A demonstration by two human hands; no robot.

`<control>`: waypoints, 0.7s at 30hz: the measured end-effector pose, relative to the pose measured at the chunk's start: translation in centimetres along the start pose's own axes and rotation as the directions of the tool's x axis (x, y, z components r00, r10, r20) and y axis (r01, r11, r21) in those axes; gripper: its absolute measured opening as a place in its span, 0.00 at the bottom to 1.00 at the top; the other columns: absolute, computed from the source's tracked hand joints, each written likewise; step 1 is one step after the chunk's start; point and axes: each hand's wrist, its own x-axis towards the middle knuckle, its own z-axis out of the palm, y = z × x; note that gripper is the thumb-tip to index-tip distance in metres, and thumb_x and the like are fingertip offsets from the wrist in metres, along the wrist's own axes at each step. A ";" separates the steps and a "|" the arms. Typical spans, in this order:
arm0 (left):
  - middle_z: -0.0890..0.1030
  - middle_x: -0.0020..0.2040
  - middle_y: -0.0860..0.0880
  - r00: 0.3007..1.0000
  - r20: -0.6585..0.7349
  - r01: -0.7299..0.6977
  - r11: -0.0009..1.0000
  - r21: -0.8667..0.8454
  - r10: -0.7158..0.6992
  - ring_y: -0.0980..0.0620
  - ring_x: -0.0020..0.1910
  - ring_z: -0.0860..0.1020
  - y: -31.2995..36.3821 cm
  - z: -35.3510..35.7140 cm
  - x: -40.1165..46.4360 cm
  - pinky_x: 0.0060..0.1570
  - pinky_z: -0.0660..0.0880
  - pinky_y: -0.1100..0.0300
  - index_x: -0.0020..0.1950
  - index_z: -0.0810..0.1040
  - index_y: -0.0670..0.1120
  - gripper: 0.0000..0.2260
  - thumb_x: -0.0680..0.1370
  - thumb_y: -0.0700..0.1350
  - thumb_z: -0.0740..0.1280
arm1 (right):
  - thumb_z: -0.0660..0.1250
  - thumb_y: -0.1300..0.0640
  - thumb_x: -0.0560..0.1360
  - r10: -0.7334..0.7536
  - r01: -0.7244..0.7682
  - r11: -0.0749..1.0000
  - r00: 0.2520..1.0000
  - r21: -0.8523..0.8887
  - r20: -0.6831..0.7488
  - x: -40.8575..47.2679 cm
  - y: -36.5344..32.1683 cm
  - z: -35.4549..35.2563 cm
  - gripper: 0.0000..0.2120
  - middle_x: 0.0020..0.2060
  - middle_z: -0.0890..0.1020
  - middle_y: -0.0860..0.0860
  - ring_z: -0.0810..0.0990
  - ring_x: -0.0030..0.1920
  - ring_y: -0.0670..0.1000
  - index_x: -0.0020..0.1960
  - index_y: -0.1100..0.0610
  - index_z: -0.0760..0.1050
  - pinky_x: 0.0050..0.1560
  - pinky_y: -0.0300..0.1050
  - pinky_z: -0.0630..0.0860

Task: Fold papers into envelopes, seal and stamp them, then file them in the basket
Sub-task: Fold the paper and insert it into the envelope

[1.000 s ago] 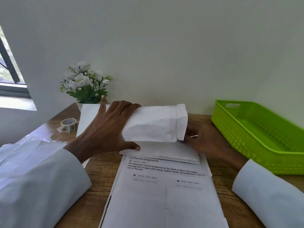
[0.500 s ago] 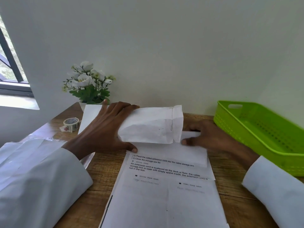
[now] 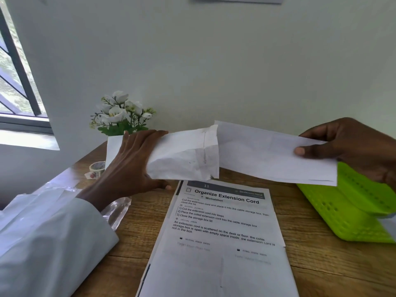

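Nearest me, the printed sheets (image 3: pixel 222 243) lie flat on the wooden desk (image 3: pixel 321 269). Just beyond their top edge, my left hand (image 3: pixel 130 168) is wrapped around the white envelope (image 3: pixel 184 157), its open end pointing right. My right hand (image 3: pixel 351 146) pinches the folded paper (image 3: pixel 267 155), raised above the sheets with its left end at the envelope mouth. Right of the sheets sits the green basket (image 3: pixel 347 215); further back left, tape roll (image 3: pixel 97 166) and flowers (image 3: pixel 120 113).

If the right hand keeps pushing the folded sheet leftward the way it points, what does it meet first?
Probably the open mouth of the envelope that the left hand holds. The folded paper in the right hand already reaches it; depth is unclear.
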 end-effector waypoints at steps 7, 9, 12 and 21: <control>0.65 0.65 0.46 1.000 -0.001 0.025 0.999 0.026 -0.025 0.45 0.64 0.62 -0.6 0.1 -0.1 0.62 0.65 0.28 0.72 0.62 0.46 0.50 0.58 0.73 0.67 | 0.85 0.44 0.38 -0.022 0.022 0.998 1.000 0.055 0.013 -0.6 -0.5 -0.9 0.34 0.37 0.88 0.56 0.85 0.31 0.50 0.42 0.55 0.87 0.30 0.38 0.79; 0.64 0.65 0.46 1.000 0.004 0.021 0.999 0.027 -0.021 0.45 0.64 0.62 -0.5 0.2 -0.1 0.62 0.65 0.28 0.72 0.61 0.45 0.50 0.58 0.73 0.66 | 0.84 0.41 0.35 0.002 -0.004 0.998 0.999 0.061 0.040 -0.6 -0.5 -0.6 0.39 0.39 0.88 0.57 0.86 0.32 0.51 0.43 0.56 0.87 0.31 0.39 0.80; 0.65 0.65 0.45 1.000 0.004 0.019 0.999 0.033 -0.019 0.44 0.64 0.62 -0.4 0.2 -0.1 0.62 0.65 0.28 0.73 0.61 0.46 0.50 0.58 0.73 0.66 | 0.84 0.41 0.36 0.017 -0.021 0.999 0.996 0.041 0.084 -0.4 -0.4 -0.1 0.40 0.41 0.88 0.58 0.86 0.34 0.52 0.44 0.56 0.87 0.33 0.40 0.81; 0.64 0.66 0.44 0.995 0.030 -0.097 0.980 0.175 0.093 0.42 0.67 0.62 0.0 0.6 0.2 0.69 0.51 0.30 0.75 0.60 0.44 0.51 0.60 0.74 0.64 | 0.76 0.65 0.66 0.020 -0.015 0.999 0.989 -0.034 0.145 -0.1 -0.5 1.7 0.08 0.40 0.88 0.57 0.85 0.33 0.49 0.44 0.60 0.86 0.32 0.37 0.80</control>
